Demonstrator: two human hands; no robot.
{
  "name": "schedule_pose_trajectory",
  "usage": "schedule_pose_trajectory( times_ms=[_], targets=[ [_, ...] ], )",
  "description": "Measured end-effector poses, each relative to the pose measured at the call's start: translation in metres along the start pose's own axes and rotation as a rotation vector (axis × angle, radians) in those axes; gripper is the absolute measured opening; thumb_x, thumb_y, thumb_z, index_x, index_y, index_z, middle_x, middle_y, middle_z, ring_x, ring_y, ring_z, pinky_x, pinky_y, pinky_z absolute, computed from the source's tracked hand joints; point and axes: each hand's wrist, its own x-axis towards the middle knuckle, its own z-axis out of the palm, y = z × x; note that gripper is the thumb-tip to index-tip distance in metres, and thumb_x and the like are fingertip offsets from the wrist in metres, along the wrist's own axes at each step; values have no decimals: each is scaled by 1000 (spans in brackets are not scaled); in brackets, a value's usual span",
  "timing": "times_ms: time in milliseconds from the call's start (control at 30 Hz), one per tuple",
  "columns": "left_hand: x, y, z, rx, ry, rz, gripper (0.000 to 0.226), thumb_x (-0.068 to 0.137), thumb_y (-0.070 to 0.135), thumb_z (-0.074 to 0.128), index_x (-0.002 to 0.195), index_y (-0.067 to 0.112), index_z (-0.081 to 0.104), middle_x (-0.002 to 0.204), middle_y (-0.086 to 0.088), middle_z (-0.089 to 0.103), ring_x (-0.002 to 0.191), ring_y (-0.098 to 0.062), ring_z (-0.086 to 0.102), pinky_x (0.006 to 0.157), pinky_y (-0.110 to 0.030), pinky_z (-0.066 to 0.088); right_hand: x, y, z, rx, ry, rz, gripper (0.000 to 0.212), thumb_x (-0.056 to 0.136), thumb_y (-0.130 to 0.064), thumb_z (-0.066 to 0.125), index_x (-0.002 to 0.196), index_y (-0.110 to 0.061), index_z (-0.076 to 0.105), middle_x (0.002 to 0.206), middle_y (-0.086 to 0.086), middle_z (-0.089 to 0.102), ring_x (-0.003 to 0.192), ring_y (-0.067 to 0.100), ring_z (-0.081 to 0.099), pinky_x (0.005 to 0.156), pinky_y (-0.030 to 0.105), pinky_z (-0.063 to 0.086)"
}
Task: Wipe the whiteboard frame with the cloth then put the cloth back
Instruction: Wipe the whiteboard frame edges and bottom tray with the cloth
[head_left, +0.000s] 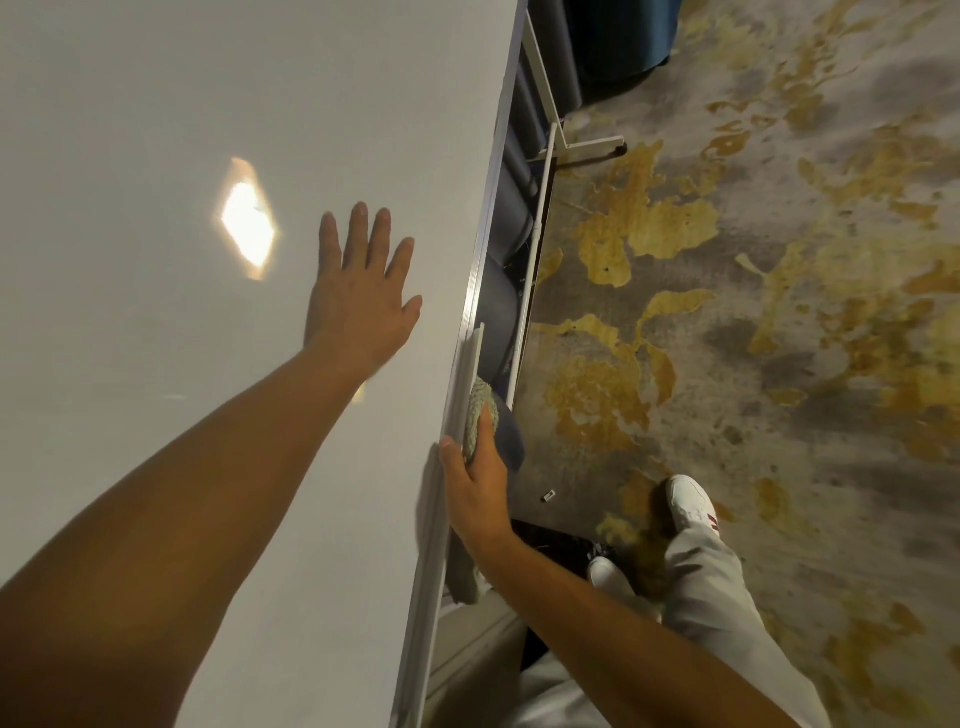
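The whiteboard (156, 156) fills the left of the head view, tilted, with its silver frame (480, 249) running down its lower edge. My left hand (358, 296) lies flat on the board surface, fingers spread, holding nothing. My right hand (475, 483) grips a grey-green cloth (480, 415) and presses it against the frame beside the marker tray (475, 353). A loose end of the cloth hangs below my wrist. My thumb rests on the board's edge.
The whiteboard's white stand leg (582, 148) reaches onto a grey and yellow patterned carpet (779, 312). Blue-grey seats (504, 306) sit behind the board. My legs in light trousers and white shoes (691, 504) stand at the lower right. A small dark object (549, 495) lies on the floor.
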Motion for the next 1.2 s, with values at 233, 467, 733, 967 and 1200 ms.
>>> schedule_pose_trajectory(
  times_ms=[233, 467, 733, 967, 1200],
  targets=[
    [-48, 10, -2, -16, -12, -11, 84, 100, 70, 2, 169, 21, 3, 177, -17, 1, 163, -43, 3, 131, -63, 8, -28, 26, 7, -36, 39, -56, 64, 103, -33, 49, 153, -42, 10, 128, -19, 51, 103, -14, 54, 85, 10, 47],
    [-85, 16, -3, -23, -22, -5, 83, 101, 68, 4, 169, 20, 3, 177, -18, 0, 163, -44, 1, 130, -63, 7, -49, 32, 14, -46, 91, -135, 66, 102, -26, 49, 155, -44, 14, 154, -7, 39, 132, 15, 46, 109, 42, 43],
    [-99, 18, 2, -24, 4, -17, 86, 98, 70, 1, 169, 20, 8, 177, -18, 4, 163, -44, 6, 129, -64, 12, -57, 37, 16, -83, 81, -157, 66, 103, -26, 47, 150, -55, 11, 153, -10, 37, 127, 5, 42, 111, 45, 41],
    [-118, 10, -2, -8, -8, 34, 81, 99, 68, -4, 169, 28, 2, 178, -15, -3, 164, -41, 1, 130, -65, 8, -66, 33, 7, -46, 34, -145, 64, 102, -14, 46, 145, -55, 21, 141, -17, 39, 125, 22, 54, 104, 50, 47],
    [-133, 4, -12, -11, -44, 50, 79, 99, 64, -6, 169, 28, -3, 177, -14, -8, 164, -40, -5, 130, -65, 6, -83, 40, 11, -53, 37, -79, 61, 104, -19, 45, 142, -55, 13, 154, 1, 41, 134, 23, 46, 112, 47, 40]
  ],
)
